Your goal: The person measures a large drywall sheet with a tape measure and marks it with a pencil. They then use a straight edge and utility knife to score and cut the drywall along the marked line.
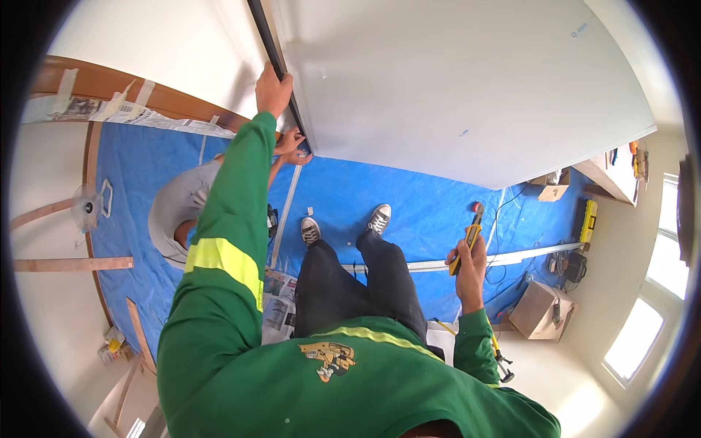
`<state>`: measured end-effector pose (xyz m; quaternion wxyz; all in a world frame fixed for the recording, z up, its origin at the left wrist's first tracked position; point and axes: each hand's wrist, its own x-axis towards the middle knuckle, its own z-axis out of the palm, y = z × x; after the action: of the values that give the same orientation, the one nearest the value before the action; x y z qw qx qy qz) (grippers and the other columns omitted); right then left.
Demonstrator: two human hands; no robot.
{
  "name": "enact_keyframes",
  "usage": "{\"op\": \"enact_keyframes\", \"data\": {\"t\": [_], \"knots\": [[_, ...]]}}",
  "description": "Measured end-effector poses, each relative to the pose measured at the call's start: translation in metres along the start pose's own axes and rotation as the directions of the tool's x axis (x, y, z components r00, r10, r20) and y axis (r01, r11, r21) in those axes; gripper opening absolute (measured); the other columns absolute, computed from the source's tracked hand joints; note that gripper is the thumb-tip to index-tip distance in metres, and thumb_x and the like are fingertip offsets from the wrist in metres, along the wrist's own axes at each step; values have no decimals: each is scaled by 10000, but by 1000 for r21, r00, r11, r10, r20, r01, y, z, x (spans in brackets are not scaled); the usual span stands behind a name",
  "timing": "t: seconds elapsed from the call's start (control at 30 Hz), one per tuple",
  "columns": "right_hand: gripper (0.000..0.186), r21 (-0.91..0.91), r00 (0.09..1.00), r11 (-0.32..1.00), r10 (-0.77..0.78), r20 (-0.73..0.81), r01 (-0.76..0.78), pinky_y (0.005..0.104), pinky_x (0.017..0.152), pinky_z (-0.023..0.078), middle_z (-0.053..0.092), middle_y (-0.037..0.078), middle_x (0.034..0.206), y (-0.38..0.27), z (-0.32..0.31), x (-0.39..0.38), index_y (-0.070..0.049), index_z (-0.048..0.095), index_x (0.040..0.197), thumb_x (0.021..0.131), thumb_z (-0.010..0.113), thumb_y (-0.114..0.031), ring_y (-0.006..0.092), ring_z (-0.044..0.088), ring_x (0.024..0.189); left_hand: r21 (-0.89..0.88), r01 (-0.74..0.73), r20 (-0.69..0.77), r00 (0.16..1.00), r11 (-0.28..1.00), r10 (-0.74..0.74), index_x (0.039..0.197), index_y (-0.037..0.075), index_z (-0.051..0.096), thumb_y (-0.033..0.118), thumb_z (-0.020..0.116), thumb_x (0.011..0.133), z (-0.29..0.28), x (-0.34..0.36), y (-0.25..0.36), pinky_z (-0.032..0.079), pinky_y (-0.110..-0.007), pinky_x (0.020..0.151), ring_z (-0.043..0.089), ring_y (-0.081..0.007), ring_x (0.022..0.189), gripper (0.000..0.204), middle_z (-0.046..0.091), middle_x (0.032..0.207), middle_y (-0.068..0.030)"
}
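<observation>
My left hand (272, 92) reaches up with its fingers closed round a long black strip (264, 33) along the edge of a large white panel (453, 87). Lower on the same strip, a co-worker's two hands (293, 148) are at its bottom end. Out to the right, away from the panel, my right hand (469, 266) grips a yellow and black utility knife (468, 245), its tip pointing up and away from me. Whether its blade is out is too small to tell.
The co-worker (179, 208) crouches at left beside my arm. Blue sheeting (409, 212) covers the floor, with long white strips (504, 258) and cables on it. A wooden box (539, 310) and a yellow spirit level (588, 221) stand at right. Taped newspaper (117, 109) lines a brown beam at left.
</observation>
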<state>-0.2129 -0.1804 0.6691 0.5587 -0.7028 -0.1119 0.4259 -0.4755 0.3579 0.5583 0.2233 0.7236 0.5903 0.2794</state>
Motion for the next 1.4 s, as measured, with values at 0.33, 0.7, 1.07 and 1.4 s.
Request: {"op": "enact_keyframes", "data": {"t": [0.33,0.7,1.07,1.4], "knots": [[652,294,808,790,-583,85,539,248,661,505,540,-22,902,-212,43,83,61,492,1523,1020,776,-240,68,566,706,-214,-388,193,883,897,428,1261,-8,576,325,592,1084,34,-191,184,538,-552,898,654,-486,1041,377,644,1151,-251],[321,15,811,817,-570,-132,576,232,660,474,742,90,1125,-289,41,76,-8,724,1267,1055,736,-249,53,523,710,-515,-187,403,809,837,429,1526,-1,475,383,697,1041,44,-202,231,417,-504,1197,506,-458,1424,657,548,1479,-290],[347,-291,761,809,-583,-285,511,205,625,443,756,61,1103,-272,5,87,-16,711,1264,1070,717,-304,50,547,679,-699,48,45,999,713,-23,1482,-27,562,520,440,1148,-111,176,126,411,-391,1185,589,-288,1357,652,640,1477,-146],[299,-367,712,821,-566,-415,438,223,588,418,568,-37,739,-258,-7,74,-82,758,1179,1087,686,-357,62,537,662,-947,289,301,951,138,71,1489,12,540,385,402,1184,-79,207,117,448,-406,1178,595,-221,1323,501,609,1485,-93]]}}
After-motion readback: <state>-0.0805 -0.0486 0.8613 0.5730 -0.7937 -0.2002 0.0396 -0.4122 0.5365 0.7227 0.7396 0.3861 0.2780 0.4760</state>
